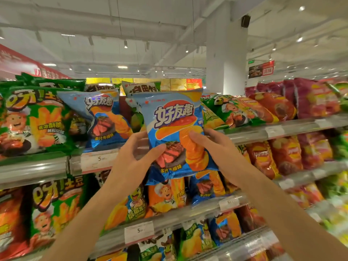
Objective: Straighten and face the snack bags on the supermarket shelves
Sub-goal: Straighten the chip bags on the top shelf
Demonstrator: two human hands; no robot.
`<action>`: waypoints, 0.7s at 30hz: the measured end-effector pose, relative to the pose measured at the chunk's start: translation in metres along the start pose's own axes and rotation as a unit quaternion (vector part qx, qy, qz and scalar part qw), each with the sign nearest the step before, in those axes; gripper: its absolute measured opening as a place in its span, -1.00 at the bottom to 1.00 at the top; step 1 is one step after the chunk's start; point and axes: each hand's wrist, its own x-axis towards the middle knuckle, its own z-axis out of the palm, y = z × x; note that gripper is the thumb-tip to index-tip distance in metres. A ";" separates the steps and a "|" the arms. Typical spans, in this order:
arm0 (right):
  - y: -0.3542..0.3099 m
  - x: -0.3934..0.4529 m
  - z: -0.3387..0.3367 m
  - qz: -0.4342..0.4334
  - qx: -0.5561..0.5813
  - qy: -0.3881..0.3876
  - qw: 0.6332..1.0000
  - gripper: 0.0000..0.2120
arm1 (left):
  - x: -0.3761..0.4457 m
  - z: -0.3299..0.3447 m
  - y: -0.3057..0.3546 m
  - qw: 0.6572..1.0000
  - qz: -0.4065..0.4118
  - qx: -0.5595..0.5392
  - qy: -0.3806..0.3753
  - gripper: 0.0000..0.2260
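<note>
Head view: left hand [138, 157] and right hand [212, 147] both pinch the blue steak-flavour chip bag [175, 132], thumbs on its front. Bag upright, label out, held just off the top shelf [282, 130]. Its gap lies straight behind, beside the matching blue bag [105, 117].

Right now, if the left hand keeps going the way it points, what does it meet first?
The left hand already grips the blue chip bag; beyond that, probably the top shelf rail and the bags behind it. Depth is unclear.

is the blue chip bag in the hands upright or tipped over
Near upright, leaning slightly: the blue foil chip bag faces front, logo readable, gripped by left hand and right hand.
</note>
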 end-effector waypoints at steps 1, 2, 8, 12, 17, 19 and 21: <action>0.001 0.000 -0.006 0.001 -0.001 0.003 1.000 -0.78 | 0.003 0.005 0.000 1.000 0.002 -0.001 -0.003 -0.58; 0.002 0.001 -0.011 0.003 -0.003 0.007 1.000 -0.77 | 0.006 0.010 -0.001 1.000 0.004 -0.002 -0.007 -0.58; 0.000 0.013 -0.051 -0.005 -0.019 0.009 1.000 -0.62 | 0.027 0.048 0.000 1.000 0.005 -0.013 -0.012 -0.59; 0.003 0.032 -0.085 -0.027 -0.010 -0.002 1.000 -0.59 | 0.046 0.078 0.007 1.000 0.021 0.006 0.008 -0.58; 0.008 0.062 -0.142 -0.046 -0.021 -0.037 0.998 -0.53 | 0.066 0.133 0.019 0.998 0.033 0.024 0.046 -0.55; 0.005 0.075 -0.164 -0.059 -0.040 -0.055 0.996 -0.53 | 0.075 0.154 0.024 0.997 0.031 0.028 0.070 -0.59; 0.000 0.090 -0.183 -0.077 -0.061 -0.070 0.993 -0.65 | 0.086 0.171 0.031 0.995 0.029 0.035 0.089 -0.59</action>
